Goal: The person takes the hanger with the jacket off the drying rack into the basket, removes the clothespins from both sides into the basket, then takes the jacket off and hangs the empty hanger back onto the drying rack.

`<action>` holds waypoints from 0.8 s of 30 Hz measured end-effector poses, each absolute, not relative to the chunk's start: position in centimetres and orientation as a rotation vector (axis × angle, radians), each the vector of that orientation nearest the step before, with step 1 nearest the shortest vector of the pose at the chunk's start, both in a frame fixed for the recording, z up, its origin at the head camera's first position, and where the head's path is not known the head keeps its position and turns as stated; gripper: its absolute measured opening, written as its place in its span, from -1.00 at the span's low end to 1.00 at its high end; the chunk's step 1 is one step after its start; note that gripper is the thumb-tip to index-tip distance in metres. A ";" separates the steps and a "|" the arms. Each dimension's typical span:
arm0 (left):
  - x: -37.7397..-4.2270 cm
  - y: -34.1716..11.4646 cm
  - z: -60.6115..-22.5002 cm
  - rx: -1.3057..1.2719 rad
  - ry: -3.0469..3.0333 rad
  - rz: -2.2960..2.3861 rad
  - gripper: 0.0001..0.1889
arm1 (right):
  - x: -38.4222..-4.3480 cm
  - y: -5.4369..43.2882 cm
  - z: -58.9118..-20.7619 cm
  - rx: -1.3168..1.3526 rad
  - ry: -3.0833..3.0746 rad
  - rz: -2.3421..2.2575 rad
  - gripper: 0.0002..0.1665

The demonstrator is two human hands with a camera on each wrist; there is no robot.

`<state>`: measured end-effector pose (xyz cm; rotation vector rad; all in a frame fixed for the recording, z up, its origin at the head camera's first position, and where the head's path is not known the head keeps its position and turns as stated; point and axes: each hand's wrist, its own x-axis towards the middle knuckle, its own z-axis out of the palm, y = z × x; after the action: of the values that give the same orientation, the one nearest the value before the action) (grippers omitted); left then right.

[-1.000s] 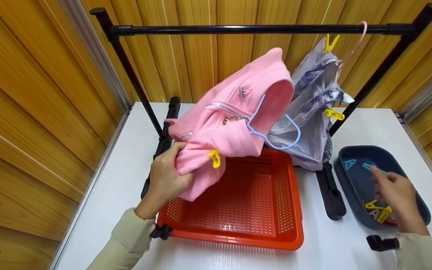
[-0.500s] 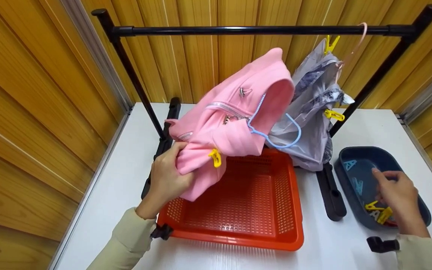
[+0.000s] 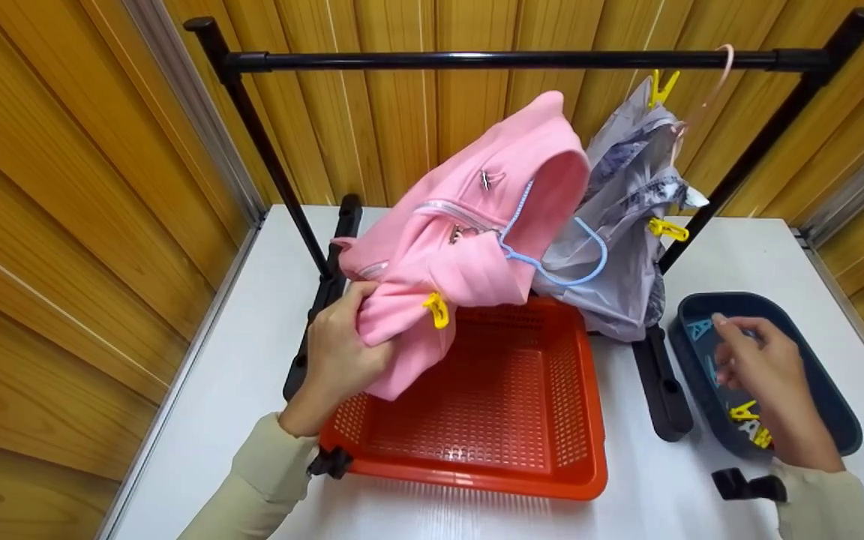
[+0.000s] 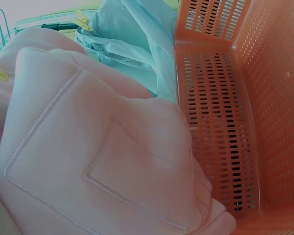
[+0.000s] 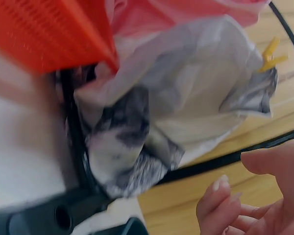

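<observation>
My left hand [image 3: 342, 345] grips the lower part of a pink hooded jacket [image 3: 443, 184], held tilted over the red basket [image 3: 589, 450]. A yellow clothespin [image 3: 437, 310] is clipped to the jacket. The hook of a blue hanger [image 3: 603, 259] sticks out beside the hood opening. Over a dark blue tub [image 3: 826, 382] hovers my right hand [image 3: 769, 367], its fingers loosely bent. In the right wrist view, thumb and fingers stand apart with nothing between them. Inside the tub lie blue clothespins [image 3: 700, 330] and yellow ones [image 3: 743, 411], partly hidden by the hand.
A black clothes rack [image 3: 477, 61] spans the white table [image 3: 237, 300]. From its right end a grey garment [image 3: 619, 285] hangs on a pink hanger [image 3: 721, 82], with yellow clothespins [image 3: 668, 229] on it. Wood-panelled walls [image 3: 49, 225] enclose the table.
A blue clothespin near the right fingertips earlier now lies lower in the tub. The right hand has shifted left and slightly up. The jacket has moved slightly right in the left hand's grip.
</observation>
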<state>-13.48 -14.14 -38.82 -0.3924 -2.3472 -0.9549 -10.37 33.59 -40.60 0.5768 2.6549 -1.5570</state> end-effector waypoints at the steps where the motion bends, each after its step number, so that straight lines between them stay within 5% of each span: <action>1: -13.5 -14.1 -38.8 -0.388 -2.346 -0.954 -0.55 | -10.4 33.3 -40.4 0.565 2.662 -1.565 -0.52; 16: -13.4 -12.9 -38.7 -0.345 -2.336 -0.964 -0.54 | -10.7 27.6 -38.2 0.362 2.545 -2.031 -0.72; 24: -13.5 -12.3 -38.8 -0.319 -2.338 -0.953 -0.54 | -11.0 24.9 -37.3 0.177 2.621 -1.983 -0.67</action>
<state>-13.50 -12.34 -38.79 -0.3191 -2.3378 -0.9534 -10.98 24.93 -37.31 0.1769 2.6209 -1.9832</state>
